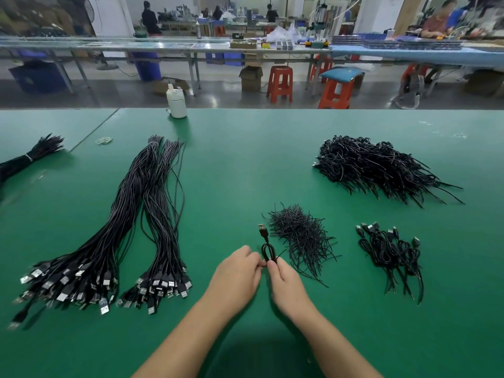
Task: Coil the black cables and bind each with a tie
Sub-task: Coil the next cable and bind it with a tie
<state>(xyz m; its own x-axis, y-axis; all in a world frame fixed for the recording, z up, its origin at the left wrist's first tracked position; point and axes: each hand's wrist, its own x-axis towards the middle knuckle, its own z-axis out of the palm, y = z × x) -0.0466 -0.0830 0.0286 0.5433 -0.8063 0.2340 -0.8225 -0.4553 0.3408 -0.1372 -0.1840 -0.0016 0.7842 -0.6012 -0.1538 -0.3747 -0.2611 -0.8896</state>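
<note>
Both hands meet over the green felt-topped desk (245, 165), and between them sits one small coiled black USB cable (266, 248), its silver plug poking up away from the person. The left hand (237, 271) pinches the near end of the coil with curled fingers; the right hand (286, 282) pinches it from the other side, fingertips almost touching the left's. This looks like the binding step: the coil is formed, and a thin strand seems to stick out by the right fingertips, though I cannot tell if it is a tie.

Next, by my reckoning, comes twisting the tie tight without letting the loops spring open.

Just right of the coil lies a loose heap of short black wire ties (300, 236), handy for the right hand. Further right of the coil is a small cluster of finished tied cables (390, 249), and beyond that a big tangled pile of black coils (376, 167). Left of the coil, two long bundles of straight black USB cables (131, 227) wait. A white plastic bottle (176, 102) stands at the far edge. Nothing blocks the hands.
</note>
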